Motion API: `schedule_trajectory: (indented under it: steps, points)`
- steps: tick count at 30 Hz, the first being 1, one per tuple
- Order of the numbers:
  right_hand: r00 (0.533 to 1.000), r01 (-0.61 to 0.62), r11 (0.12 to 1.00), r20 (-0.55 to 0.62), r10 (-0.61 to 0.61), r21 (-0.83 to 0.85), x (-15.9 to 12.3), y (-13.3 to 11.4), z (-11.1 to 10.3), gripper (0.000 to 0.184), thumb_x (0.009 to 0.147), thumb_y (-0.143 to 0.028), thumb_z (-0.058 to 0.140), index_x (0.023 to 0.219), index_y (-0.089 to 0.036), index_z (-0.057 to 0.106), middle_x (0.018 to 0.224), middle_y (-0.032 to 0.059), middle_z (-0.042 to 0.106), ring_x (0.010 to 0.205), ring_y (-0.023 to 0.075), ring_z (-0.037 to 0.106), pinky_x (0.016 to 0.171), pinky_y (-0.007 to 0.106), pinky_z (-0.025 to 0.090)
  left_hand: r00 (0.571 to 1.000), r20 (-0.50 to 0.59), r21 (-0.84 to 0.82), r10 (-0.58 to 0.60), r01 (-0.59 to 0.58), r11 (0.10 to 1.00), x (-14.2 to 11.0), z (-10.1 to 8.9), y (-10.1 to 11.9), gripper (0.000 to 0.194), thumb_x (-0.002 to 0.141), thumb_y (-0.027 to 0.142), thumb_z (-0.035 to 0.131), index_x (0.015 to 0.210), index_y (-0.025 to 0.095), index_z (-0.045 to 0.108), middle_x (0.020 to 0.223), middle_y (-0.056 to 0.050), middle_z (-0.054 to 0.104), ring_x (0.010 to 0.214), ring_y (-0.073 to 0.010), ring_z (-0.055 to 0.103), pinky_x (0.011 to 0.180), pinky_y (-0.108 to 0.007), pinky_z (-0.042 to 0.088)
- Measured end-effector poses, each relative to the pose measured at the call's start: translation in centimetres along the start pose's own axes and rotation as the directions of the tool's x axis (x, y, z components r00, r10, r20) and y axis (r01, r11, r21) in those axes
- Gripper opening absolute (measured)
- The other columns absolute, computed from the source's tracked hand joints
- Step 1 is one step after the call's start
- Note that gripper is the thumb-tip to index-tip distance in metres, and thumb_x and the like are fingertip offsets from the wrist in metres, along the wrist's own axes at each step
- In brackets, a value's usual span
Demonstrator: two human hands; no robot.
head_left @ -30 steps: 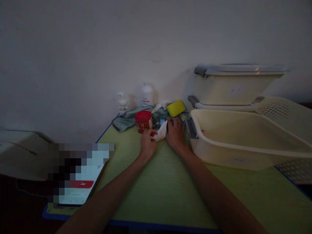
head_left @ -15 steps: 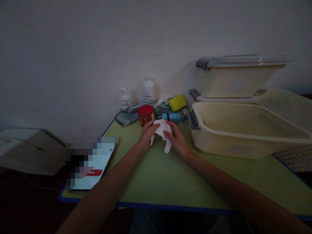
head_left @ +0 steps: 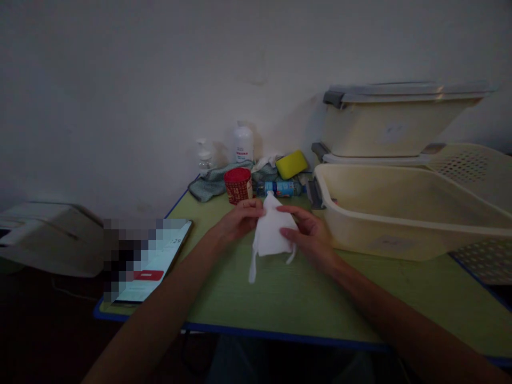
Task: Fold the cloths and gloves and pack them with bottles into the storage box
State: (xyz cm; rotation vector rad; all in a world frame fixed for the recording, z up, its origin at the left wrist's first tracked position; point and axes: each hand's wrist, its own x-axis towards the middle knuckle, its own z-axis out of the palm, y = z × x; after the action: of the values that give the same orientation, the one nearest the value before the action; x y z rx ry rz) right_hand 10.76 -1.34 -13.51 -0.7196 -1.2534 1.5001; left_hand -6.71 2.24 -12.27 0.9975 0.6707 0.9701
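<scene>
At the middle of my view, above the table (head_left: 232, 298), the white cloth (head_left: 274, 234) hangs between both hands, two narrow tails trailing toward 6 o'clock. The left hand (head_left: 240, 220) pinches its upper edge at 10 o'clock; the right hand (head_left: 314, 234) grips it at 3, thumb and forefinger on the near face. I judge the step in hand as opening it out and straightening it. The next move, to my mind, calls for a light hold on both edges while the tails are brought into line.

From the cloth, the can (head_left: 238, 185) stands at 11 o'clock, the bottle (head_left: 282, 188) lies just past 12, and the bin (head_left: 380, 240) sits at 3, its right end cut off. I can't make out the cloth's far face, some of the fingertips, or the reddish scrap (head_left: 335, 201) inside the bin.
</scene>
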Motion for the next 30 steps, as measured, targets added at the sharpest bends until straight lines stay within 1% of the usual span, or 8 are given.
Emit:
schedule_trajectory:
  steps: [6,11,15,18,20,24,27,30]
  points:
    - [0.955,-0.239,0.97,0.191,0.228,0.037,-0.3,-1.9,-0.4,0.058,0.059,-0.019,0.071,0.114,-0.024,0.055,0.099,0.0002,0.063,0.066,0.0095,0.059,0.055,0.021,0.046,0.985,0.172,0.214,0.016,-0.054,0.975,-1.7,-0.5,2.4,0.045,0.051,0.018,0.079,0.085,0.02,0.049,0.076,0.003,0.061,0.054,-0.0087,0.057,0.045,-0.016,0.039]
    - [0.946,-0.215,0.967,0.218,0.241,-0.135,0.0,-2.5,-0.8,0.055,0.065,-0.021,0.068,0.118,-0.023,0.051,0.108,0.0033,0.059,0.079,0.0125,0.06,0.065,0.025,0.049,0.968,0.234,0.478,-0.086,-0.037,0.877,-2.0,-1.9,3.3,0.03,0.06,0.023,0.071,0.087,0.017,0.06,0.077,0.0,0.062,0.057,-0.009,0.056,0.05,-0.017,0.041]
    - [0.975,-0.153,0.791,0.039,0.218,-0.593,0.4,-0.8,-1.3,0.047,0.07,-0.009,0.062,0.115,-0.016,0.052,0.098,0.0069,0.062,0.074,0.0142,0.06,0.063,0.027,0.048,0.998,0.06,0.91,-0.036,-0.039,0.414,-1.0,-3.5,2.1,0.02,0.059,0.011,0.06,0.076,0.018,0.068,0.073,-0.001,0.062,0.071,-0.0167,0.057,0.069,-0.027,0.047]
    - [0.991,-0.078,0.63,0.011,0.137,-0.773,0.7,0.0,-1.5,0.04,0.07,-0.004,0.059,0.109,-0.015,0.054,0.093,0.0062,0.063,0.076,0.0146,0.06,0.066,0.028,0.048,0.985,0.004,0.996,0.175,-0.02,0.087,-0.9,-3.6,1.2,0.026,0.059,0.007,0.057,0.08,0.017,0.068,0.087,-0.006,0.062,0.09,-0.0246,0.057,0.086,-0.037,0.044]
    - [0.995,-0.042,0.566,0.02,0.102,-0.824,0.7,0.0,-1.5,0.035,0.071,-0.005,0.059,0.105,-0.016,0.054,0.087,0.0042,0.064,0.074,0.0139,0.06,0.067,0.027,0.047,0.953,0.027,0.999,0.301,-0.021,-0.026,-1.0,-2.8,0.8,0.028,0.064,0.008,0.055,0.088,0.016,0.068,0.098,-0.01,0.059,0.102,-0.0276,0.054,0.092,-0.042,0.042]
    - [0.998,-0.018,0.536,0.022,0.067,-0.844,0.8,-0.1,-1.4,0.024,0.074,-0.006,0.057,0.096,-0.017,0.055,0.078,0.0013,0.063,0.067,0.0126,0.059,0.062,0.025,0.045,0.927,0.137,0.989,0.35,-0.148,0.005,-1.0,-0.6,-0.4,0.028,0.079,0.016,0.047,0.102,0.013,0.063,0.113,-0.013,0.055,0.111,-0.026,0.052,0.099,-0.042,0.039]
    - [0.997,-0.029,0.518,0.011,0.074,-0.855,0.9,0.0,-1.6,0.016,0.078,-0.009,0.053,0.091,-0.017,0.054,0.074,0.0008,0.062,0.065,0.0127,0.058,0.06,0.025,0.045,0.941,0.259,0.962,0.218,-0.271,0.024,-0.6,0.0,-2.1,0.037,0.089,0.026,0.038,0.12,0.012,0.053,0.133,-0.016,0.046,0.128,-0.0244,0.04,0.106,-0.04,0.032]
    - [0.998,-0.009,0.44,0.018,0.058,-0.898,0.9,0.0,-1.8,0.018,0.077,-0.007,0.052,0.092,-0.017,0.054,0.073,0.0003,0.062,0.066,0.0124,0.058,0.06,0.023,0.043,0.953,0.293,0.956,0.076,-0.289,-0.049,-0.3,-0.4,-3.3,0.048,0.093,0.036,0.033,0.133,0.01,0.041,0.146,-0.019,0.031,0.137,-0.0255,0.025,0.11,-0.042,0.022]
